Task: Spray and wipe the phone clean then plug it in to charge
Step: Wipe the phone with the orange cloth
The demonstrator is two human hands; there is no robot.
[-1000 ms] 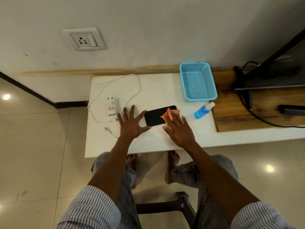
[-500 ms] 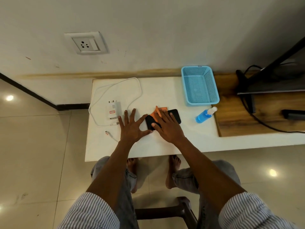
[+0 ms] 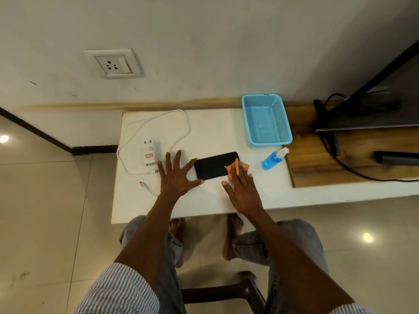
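A black phone (image 3: 214, 165) lies flat on the white table (image 3: 210, 130). My left hand (image 3: 175, 176) lies spread flat beside the phone's left end, thumb and forefinger against its edge. My right hand (image 3: 243, 189) presses an orange cloth (image 3: 233, 169) with flat fingers onto the phone's right end. A blue spray bottle (image 3: 273, 159) lies on its side to the right. The white charger adapter (image 3: 149, 152) and its looped white cable (image 3: 158, 123) sit to the left, the cable's loose plug (image 3: 142, 184) near the table's left edge. A wall socket (image 3: 113, 64) is above.
An empty blue mesh basket (image 3: 266, 120) stands at the back of the table. To the right, a wooden surface (image 3: 317, 159) carries black cables and a dark stand. A dark stool (image 3: 226, 291) is below me, with my knees and bare feet under the table.
My right hand slid the orange cloth left across the phone, then back to its right end. The left hand stayed flat by the phone.
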